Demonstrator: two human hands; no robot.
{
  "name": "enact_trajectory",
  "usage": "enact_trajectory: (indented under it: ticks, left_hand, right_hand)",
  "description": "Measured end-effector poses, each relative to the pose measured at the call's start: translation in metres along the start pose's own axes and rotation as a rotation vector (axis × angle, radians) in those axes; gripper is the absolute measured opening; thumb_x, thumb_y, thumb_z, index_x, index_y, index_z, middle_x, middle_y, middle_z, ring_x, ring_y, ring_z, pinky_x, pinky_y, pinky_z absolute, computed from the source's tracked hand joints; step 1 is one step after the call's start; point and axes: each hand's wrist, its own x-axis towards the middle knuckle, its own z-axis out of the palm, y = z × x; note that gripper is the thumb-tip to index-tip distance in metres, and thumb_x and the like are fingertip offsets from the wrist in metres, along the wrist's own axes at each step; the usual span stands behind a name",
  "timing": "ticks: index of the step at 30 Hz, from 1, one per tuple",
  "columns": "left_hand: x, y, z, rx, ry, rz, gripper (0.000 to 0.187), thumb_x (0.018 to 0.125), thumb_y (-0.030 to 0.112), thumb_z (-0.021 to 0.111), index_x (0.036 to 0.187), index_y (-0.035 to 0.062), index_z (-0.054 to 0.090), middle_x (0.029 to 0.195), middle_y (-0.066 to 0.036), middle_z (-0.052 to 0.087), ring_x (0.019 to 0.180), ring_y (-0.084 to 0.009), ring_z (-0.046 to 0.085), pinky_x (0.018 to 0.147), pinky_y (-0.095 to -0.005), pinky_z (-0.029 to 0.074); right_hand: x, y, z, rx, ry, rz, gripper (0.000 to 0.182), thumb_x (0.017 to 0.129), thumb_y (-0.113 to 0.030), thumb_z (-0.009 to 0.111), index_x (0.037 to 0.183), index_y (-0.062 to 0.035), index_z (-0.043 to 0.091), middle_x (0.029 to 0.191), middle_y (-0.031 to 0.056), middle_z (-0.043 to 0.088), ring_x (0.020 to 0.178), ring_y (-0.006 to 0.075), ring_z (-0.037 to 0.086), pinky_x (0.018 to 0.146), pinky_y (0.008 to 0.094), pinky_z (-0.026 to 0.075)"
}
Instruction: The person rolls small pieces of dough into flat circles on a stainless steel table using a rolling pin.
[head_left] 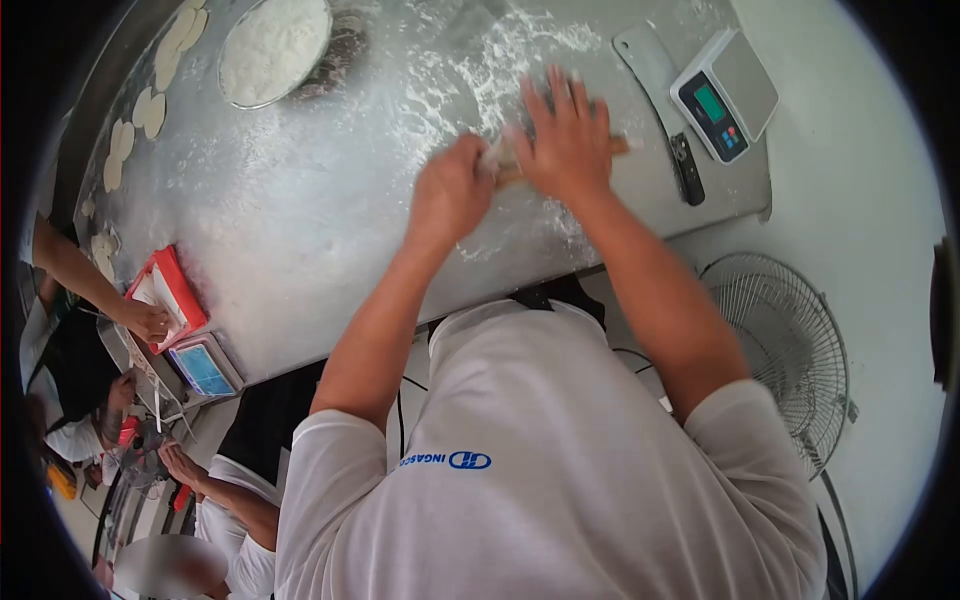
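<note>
On the floured steel table (300,200), a wooden rolling pin (619,146) lies under my right hand (568,145), whose fingers are stretched out and spread, palm on the pin. My left hand (453,192) is closed at the pin's left end, its fingers pinching the edge of a pale piece of dough (499,154). Most of the dough is hidden between the two hands, and motion blurs it a little.
A bowl of flour (277,50) stands at the upper left, near flat dough rounds (154,115). To the right are a cleaver (650,75), a digital scale (724,95) and a fan (780,350). Co-workers' arms reach around a red box (180,290) at left.
</note>
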Motion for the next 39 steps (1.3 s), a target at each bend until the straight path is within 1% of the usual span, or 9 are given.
enact_trajectory:
  ticks: [4,8,10,13,20,24,29,35,39]
  left_hand:
    - [0.034,-0.003,-0.010,0.038,0.055,0.121,0.024,0.095,0.020,0.073,0.113,0.0052,0.072,0.096,-0.022,0.076,0.093,-0.0409,0.074,0.082,-0.0465,0.057]
    - [0.026,-0.006,-0.011,0.178,-0.084,0.185,0.022,0.095,0.021,0.074,0.108,0.0038,0.074,0.097,-0.022,0.074,0.092,-0.0419,0.071,0.086,-0.0495,0.055]
    - [0.011,-0.012,-0.003,-0.002,-0.032,0.116,0.018,0.095,0.017,0.072,0.107,0.0034,0.069,0.094,-0.022,0.073,0.089,-0.0430,0.070,0.083,-0.0501,0.055]
    - [-0.012,-0.006,0.001,-0.155,-0.143,-0.123,0.019,0.096,0.013,0.068,0.111,0.0027,0.062,0.091,-0.023,0.072,0.088,-0.0429,0.071,0.080,-0.0494,0.054]
    - [0.026,-0.008,-0.004,0.028,0.060,0.141,0.024,0.095,0.018,0.072,0.115,0.0033,0.070,0.094,-0.021,0.074,0.091,-0.0427,0.070,0.083,-0.0496,0.055]
    - [0.028,-0.013,-0.008,0.189,-0.066,0.230,0.019,0.096,0.018,0.072,0.107,0.0027,0.073,0.100,-0.020,0.074,0.093,-0.0388,0.071,0.086,-0.0469,0.055]
    - [-0.007,-0.006,-0.007,-0.187,-0.134,-0.164,0.016,0.098,0.014,0.068,0.110,0.0033,0.066,0.094,-0.021,0.073,0.089,-0.0421,0.071,0.079,-0.0443,0.054]
    - [0.004,-0.002,-0.002,0.043,0.046,0.110,0.024,0.095,0.017,0.071,0.114,0.0031,0.069,0.099,-0.023,0.074,0.097,-0.0417,0.072,0.086,-0.0469,0.055]
    - [0.033,-0.004,-0.011,0.103,-0.081,0.177,0.025,0.091,0.022,0.075,0.110,0.0056,0.076,0.103,-0.022,0.073,0.098,-0.0413,0.070,0.087,-0.0489,0.055]
  right_hand:
    - [0.052,0.002,0.016,0.052,0.101,0.067,0.068,0.104,-0.050,0.055,0.161,-0.0145,0.046,0.167,0.0228,0.040,0.153,0.0432,0.037,0.124,0.0603,0.025]
    - [-0.050,0.009,0.010,0.098,0.050,-0.010,0.066,0.102,-0.046,0.059,0.158,-0.0130,0.051,0.165,0.0226,0.044,0.151,0.0426,0.040,0.124,0.0598,0.024]
    - [-0.113,0.014,0.001,0.121,0.027,-0.055,0.063,0.098,-0.048,0.064,0.148,-0.0107,0.062,0.160,0.0230,0.049,0.149,0.0438,0.043,0.123,0.0601,0.027]
    - [-0.110,0.010,-0.010,0.129,-0.023,-0.037,0.063,0.097,-0.048,0.064,0.148,-0.0105,0.062,0.161,0.0228,0.048,0.148,0.0440,0.044,0.122,0.0609,0.027]
    - [0.044,-0.002,0.018,0.049,0.090,0.060,0.065,0.104,-0.050,0.057,0.160,-0.0173,0.049,0.168,0.0208,0.040,0.153,0.0425,0.038,0.125,0.0626,0.023]
    - [-0.032,0.002,0.002,0.093,0.025,0.002,0.064,0.102,-0.047,0.059,0.155,-0.0126,0.054,0.165,0.0217,0.043,0.150,0.0420,0.042,0.125,0.0619,0.022]
    - [-0.119,0.014,-0.010,0.159,-0.037,-0.061,0.062,0.096,-0.046,0.066,0.149,-0.0122,0.061,0.160,0.0220,0.050,0.145,0.0451,0.047,0.122,0.0618,0.027]
    - [0.026,-0.004,0.011,0.041,0.000,0.028,0.067,0.105,-0.053,0.052,0.161,-0.0163,0.047,0.170,0.0193,0.037,0.156,0.0438,0.034,0.126,0.0643,0.021]
    - [0.028,-0.004,0.011,0.126,0.010,0.054,0.066,0.105,-0.051,0.052,0.160,-0.0161,0.048,0.170,0.0188,0.037,0.157,0.0407,0.032,0.128,0.0626,0.018]
